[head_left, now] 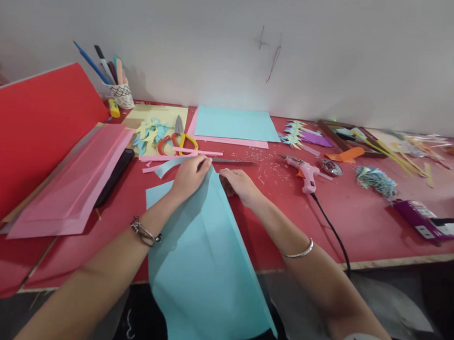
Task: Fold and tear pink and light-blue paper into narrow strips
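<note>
A large light blue sheet of paper (201, 271) slants from the red table down over my lap, with a narrow fold along its right edge. My left hand (190, 177) pinches its top edge, thumb and fingers pressed together. At the top right corner of the sheet, my right hand (242, 187) is closed with its fingertips on the paper's edge; part of its fingers is in shadow. Just beyond the left hand lie a loose blue strip (169, 165) and pink paper strips (201, 152). Scissors (179, 136) with red and yellow handles rest behind them.
Pink sheets (72, 181) and a red board (37, 127) stand at the left, near a pen cup (122, 94). Blue paper (235, 123) lies at the back. A corded pink glue gun (306, 172), a fringed paper bundle (376, 181) and a purple box (424, 220) are on the right.
</note>
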`<state>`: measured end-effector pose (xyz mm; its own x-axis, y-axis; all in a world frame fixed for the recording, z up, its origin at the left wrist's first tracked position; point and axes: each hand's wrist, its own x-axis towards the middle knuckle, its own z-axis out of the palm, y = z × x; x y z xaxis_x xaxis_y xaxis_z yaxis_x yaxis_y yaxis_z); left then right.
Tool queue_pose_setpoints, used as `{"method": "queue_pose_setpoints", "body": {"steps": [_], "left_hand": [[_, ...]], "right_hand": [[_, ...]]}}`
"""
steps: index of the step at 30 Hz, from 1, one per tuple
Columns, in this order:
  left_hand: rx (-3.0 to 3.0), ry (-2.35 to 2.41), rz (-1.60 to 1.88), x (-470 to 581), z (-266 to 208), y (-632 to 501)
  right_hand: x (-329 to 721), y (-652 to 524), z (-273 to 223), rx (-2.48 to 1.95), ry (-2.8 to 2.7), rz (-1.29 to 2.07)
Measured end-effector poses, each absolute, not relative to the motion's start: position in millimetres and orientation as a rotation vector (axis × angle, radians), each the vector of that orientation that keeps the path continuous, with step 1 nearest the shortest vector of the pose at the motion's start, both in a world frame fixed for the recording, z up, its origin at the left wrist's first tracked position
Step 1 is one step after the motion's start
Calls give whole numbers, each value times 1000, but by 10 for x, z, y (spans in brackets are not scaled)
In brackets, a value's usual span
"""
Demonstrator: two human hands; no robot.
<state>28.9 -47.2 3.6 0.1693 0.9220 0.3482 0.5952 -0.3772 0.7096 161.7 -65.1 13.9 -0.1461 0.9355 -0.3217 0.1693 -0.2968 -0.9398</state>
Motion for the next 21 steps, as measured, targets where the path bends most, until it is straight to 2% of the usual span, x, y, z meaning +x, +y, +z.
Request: {"method": "queue_pose_setpoints", "body": {"steps": [9, 15, 21], "left_hand": [[2097, 1405, 984, 338, 33, -511], [2102, 1397, 992, 339, 28, -517], [2102, 1420, 1017, 325, 56, -513]], "right_hand": [[1611, -670, 140, -1497, -1425, 1418], [1633, -644, 123, -1483, -1346, 1532], [1636, -656, 126, -1485, -1367, 1477]]}}
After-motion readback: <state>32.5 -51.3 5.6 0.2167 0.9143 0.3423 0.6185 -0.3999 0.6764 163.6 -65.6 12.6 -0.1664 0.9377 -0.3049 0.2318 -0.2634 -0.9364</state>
